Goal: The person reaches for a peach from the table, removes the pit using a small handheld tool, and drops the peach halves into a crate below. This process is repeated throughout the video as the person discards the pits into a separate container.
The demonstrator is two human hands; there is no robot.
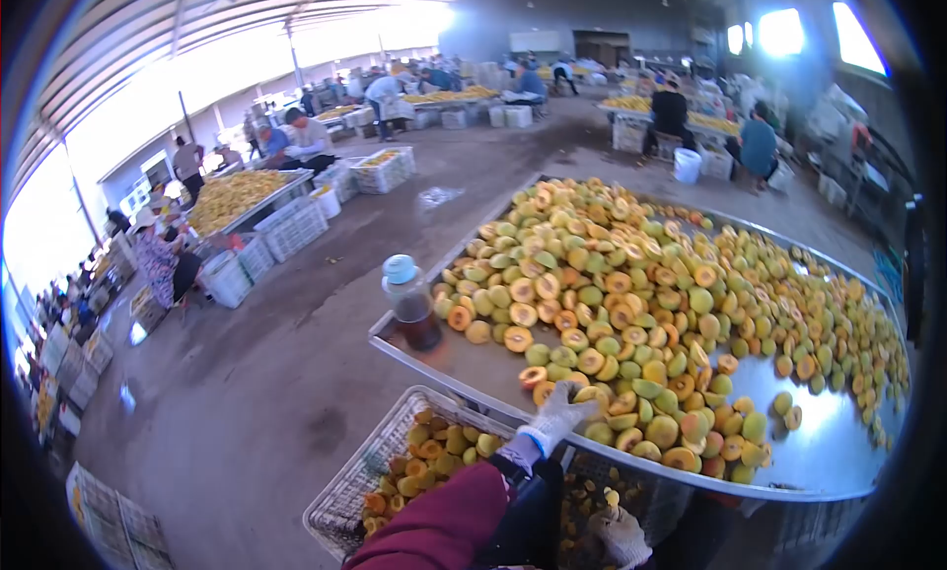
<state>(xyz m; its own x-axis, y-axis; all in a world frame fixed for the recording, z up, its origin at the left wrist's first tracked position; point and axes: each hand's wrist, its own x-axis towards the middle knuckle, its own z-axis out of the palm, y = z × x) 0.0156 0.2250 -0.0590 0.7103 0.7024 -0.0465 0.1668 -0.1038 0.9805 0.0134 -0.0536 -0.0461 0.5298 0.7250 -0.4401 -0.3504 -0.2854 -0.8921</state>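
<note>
My left hand point(560, 418), in a pale glove below a maroon sleeve, reaches over the near edge of the metal table point(464, 388) and touches the halved fruit point(592, 361) there; whether it grips one cannot be made out. Lower down, in front of the table, my right hand point(621, 536), also gloved, is closed around a small tool with a yellowish top point(613, 498). Yellow-green fruit halves with reddish centres are heaped over the table. A white plastic crate point(340, 491) holding more halves stands at the table's near left side.
A jar of dark liquid with a light blue lid point(412, 304) stands on the table's left corner. Another crate point(118, 521) sits at lower left. Several people work at other fruit-covered tables point(237, 200) beyond, with a white bucket point(687, 166) on the floor.
</note>
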